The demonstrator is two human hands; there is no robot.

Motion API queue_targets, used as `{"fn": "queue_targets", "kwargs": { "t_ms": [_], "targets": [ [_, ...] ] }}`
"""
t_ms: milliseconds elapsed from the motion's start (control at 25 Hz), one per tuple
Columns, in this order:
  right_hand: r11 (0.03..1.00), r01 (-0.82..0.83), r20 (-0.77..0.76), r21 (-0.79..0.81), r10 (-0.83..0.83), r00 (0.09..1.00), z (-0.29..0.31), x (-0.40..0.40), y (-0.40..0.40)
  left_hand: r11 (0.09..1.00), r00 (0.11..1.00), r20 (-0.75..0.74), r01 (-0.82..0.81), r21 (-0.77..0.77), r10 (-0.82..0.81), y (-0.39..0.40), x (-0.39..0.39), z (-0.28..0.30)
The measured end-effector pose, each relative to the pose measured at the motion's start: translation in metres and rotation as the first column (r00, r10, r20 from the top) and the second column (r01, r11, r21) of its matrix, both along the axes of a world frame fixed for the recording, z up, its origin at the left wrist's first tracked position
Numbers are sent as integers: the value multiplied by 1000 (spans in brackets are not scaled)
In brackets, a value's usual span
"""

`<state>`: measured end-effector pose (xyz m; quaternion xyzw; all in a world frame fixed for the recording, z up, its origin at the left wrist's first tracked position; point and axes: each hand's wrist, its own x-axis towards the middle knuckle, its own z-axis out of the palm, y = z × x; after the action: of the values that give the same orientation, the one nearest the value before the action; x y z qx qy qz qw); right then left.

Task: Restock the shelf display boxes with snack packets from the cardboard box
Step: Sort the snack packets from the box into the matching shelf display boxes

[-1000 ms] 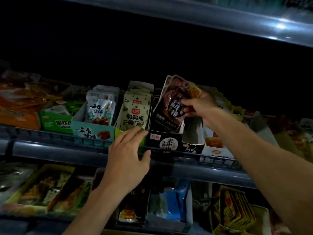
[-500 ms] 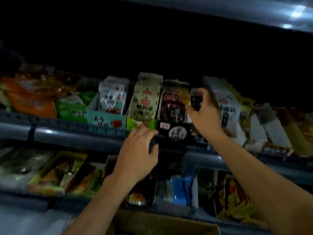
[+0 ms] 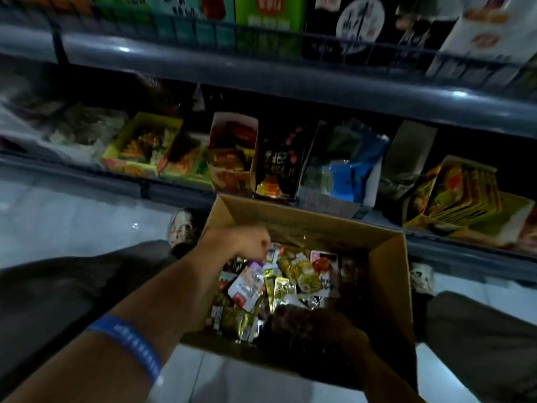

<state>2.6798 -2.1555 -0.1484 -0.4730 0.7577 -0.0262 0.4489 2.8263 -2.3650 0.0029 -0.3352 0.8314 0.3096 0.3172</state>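
An open cardboard box (image 3: 396, 289) stands on the floor between my knees, filled with several mixed snack packets (image 3: 303, 273) in gold, white and pink. My left hand (image 3: 247, 239) reaches into its far left corner; its curled fingers pinch the top of a small white packet (image 3: 272, 254). In deep shadow, my right hand (image 3: 315, 324) lies low over the packets at the box's near side, and its fingers cannot be made out. Display boxes line the lower shelf behind the box, among them a black one (image 3: 279, 164) and a yellow one (image 3: 139, 141).
The upper shelf rail (image 3: 261, 74) crosses the top of the view, with the green display box (image 3: 270, 13) and others above it. A yellow carton of packets (image 3: 465, 193) sits at the right of the lower shelf. My shoes (image 3: 181, 228) flank the box on pale floor tiles.
My view has dropped from the upper shelf to the floor box. Both hands left the shelf, the right one letting go of its packets, and now reach into the cardboard box.
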Motion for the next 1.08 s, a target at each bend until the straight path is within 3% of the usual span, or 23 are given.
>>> {"fn": "queue_targets", "kwargs": {
  "t_ms": [200,280,400,480,560,640,720,880,960,1080],
  "targets": [
    [992,-95,-58,79,100,993,-39,-21,5,995,966,246,-90,36,78,56,40,-118],
    [997,43,-103,57,-37,994,-42,-31,-6,997,962,266,-69,44,55,69,39,-141],
    [966,232,-174,-115,-250,952,-49,-45,-46,946,951,117,-299,124,286,80,22,-175],
    [947,280,-135,-158,-301,944,-57,-47,-74,835,864,60,-499,231,500,88,13,-188],
    [933,344,-77,-109,-352,933,-69,-40,-90,767,801,53,-588,256,597,96,7,-196],
    [943,328,-149,-64,-334,931,-87,-30,-96,742,754,58,-654,149,654,99,4,-209],
    [938,344,-151,-33,-345,926,-107,-21,-94,651,657,62,-753,96,751,98,1,-218],
    [883,467,2,54,-468,884,-116,-22,-88,293,311,75,-938,188,948,95,-7,-238],
    [874,465,120,140,-482,868,-112,-24,-84,199,239,116,-938,284,964,96,-11,-242],
    [852,490,304,186,-524,795,-104,-29,-76,130,195,145,-920,369,970,101,-15,-248]
  ]
}}
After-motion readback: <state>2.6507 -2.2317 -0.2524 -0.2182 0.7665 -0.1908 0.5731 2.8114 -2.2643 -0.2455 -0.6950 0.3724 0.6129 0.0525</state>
